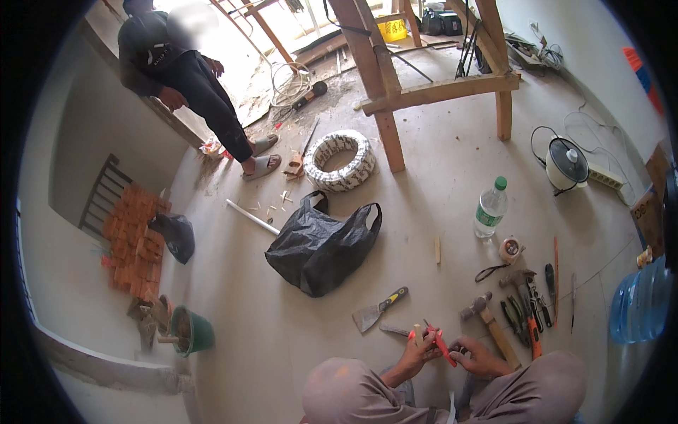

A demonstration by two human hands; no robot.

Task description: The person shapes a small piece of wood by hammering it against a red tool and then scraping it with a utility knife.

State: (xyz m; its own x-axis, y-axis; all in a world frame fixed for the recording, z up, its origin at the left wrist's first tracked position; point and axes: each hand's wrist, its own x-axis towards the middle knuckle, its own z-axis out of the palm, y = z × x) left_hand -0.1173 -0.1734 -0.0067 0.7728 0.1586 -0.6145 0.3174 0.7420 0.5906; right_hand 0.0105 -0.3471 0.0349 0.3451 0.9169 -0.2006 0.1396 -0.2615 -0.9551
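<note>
My left hand (422, 352) is closed round a short piece of light wood (418, 333). A slim red tool (441, 344), perhaps a utility knife, slants between both hands; its exact kind is unclear. Curled fingers of my right hand (482, 357) close at its lower end. Just beyond my left hand lies a putty knife (381, 309) with a black-and-yellow handle. To the right of my hands are a wooden-handled hammer (494, 326), a claw hammer (527, 304), pliers (515, 318) and several slim tools.
A black plastic bag (318, 247) lies ahead, with a wrapped white coil (340, 161) behind it. A water bottle (491, 208) and a tape roll (510, 249) stand right. Wooden trestle legs (390, 141) rise beyond. Another person (205, 92) stands far left; a green bucket (198, 331) is left.
</note>
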